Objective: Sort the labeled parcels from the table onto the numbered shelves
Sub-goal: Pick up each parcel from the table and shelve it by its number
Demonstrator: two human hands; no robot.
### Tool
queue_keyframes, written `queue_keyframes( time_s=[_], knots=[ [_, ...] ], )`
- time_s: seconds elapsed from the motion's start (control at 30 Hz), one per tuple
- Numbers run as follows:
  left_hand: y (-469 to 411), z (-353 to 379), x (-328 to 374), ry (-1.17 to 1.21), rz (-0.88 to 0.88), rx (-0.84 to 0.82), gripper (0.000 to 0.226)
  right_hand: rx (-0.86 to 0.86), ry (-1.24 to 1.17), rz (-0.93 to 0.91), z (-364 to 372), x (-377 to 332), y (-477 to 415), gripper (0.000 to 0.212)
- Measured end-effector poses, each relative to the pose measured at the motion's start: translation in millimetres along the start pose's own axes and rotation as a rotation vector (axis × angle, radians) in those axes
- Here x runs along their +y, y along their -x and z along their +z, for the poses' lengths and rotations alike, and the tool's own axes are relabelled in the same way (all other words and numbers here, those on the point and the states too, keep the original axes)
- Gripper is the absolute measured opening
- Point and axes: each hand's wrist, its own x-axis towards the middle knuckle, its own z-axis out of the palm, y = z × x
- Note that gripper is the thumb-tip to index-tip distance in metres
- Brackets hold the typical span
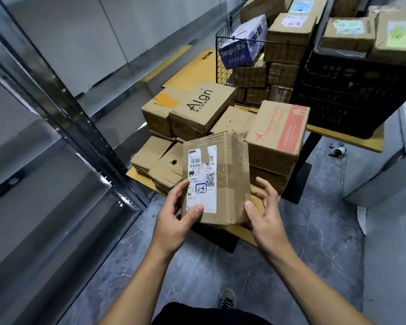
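Metal shelf frame [63, 109] at far left; my left hand [176, 216] grips the parcel [223, 179] at its lower left corner, thumb pressed on the white label [201, 181] and fingers curled behind the cardboard. The parcel is held upright in the air over the near edge of the table [347, 137], in front of the piled boxes [188, 113], label facing me with "23" handwritten in a blue square. My right hand [265, 214] is at the lower right corner, thumb touching the edge, fingers spread apart and clear of the cardboard; a red-printed box [277, 134] sits just behind it.
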Motion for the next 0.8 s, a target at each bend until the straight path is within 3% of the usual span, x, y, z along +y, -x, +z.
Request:
queue_keyframes(
  time_s=[0.17,0.37,0.8],
  knots=[
    [18,-32,0,-0.089,0.051,0.141,0.062,-0.096,0.296,-0.152,30,-1,-7,0.031],
    [50,-77,-9,-0.18,0.101,0.332,0.059,-0.396,0.252,-0.01,83,-5,0,0.066],
    [182,-215,-10,-0.369,0.144,0.706,0.059,-0.641,0.141,-0.059,260,-19,87,0.071]
  ],
)
